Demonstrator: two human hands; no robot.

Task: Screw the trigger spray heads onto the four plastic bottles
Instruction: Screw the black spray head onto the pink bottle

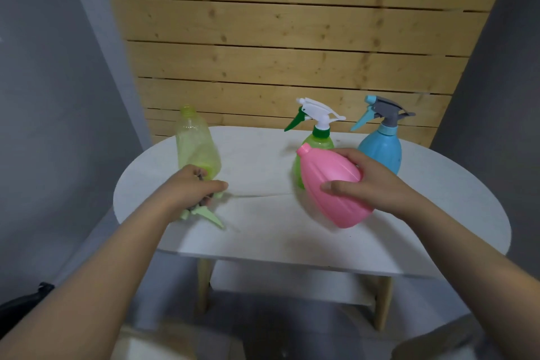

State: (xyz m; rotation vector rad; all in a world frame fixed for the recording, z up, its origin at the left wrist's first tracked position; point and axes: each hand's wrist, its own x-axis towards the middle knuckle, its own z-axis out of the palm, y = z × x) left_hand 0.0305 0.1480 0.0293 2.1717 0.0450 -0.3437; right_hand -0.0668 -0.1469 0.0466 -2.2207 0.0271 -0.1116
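Pink bottle [333,184] gripped by right hand [371,178]; left hand [190,187] seemingly grips a spray head [204,212].

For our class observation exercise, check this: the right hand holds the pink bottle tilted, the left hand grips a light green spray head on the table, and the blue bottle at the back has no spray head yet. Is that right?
Not quite. In the head view the blue bottle already carries its grey and blue spray head. The rest stands: the right hand holds the pink bottle tilted, and the left hand grips the light green spray head on the table.
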